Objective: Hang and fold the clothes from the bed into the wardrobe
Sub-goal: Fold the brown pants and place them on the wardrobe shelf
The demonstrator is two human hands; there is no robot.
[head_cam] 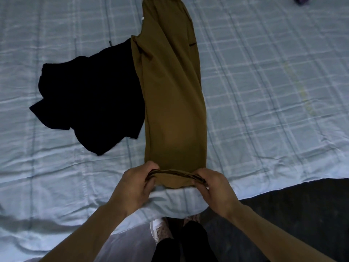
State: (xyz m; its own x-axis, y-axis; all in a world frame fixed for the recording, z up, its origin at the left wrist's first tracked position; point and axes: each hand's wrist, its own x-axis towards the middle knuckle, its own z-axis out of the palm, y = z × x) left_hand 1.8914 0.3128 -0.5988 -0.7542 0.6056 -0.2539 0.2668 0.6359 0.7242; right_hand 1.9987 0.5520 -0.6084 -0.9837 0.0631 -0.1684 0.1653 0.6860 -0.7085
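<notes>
Your view is dim and bluish, soft throughout. The black garment (90,103) sinks into detailless shadow. Wide-angle distortion bends the bedspread (264,91) lines, and the forearms blur near the bottom edge.

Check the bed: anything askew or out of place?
The black garment lies crumpled and unfolded, its right edge tucked under the brown trousers, which lie straight, legs stacked. The left hand and right hand grip the trouser hems. A dark purple item is cut off at the top edge.

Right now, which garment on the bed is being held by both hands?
The brown trousers: the left hand and right hand pinch their hem. The black garment lies untouched beside them.
</notes>
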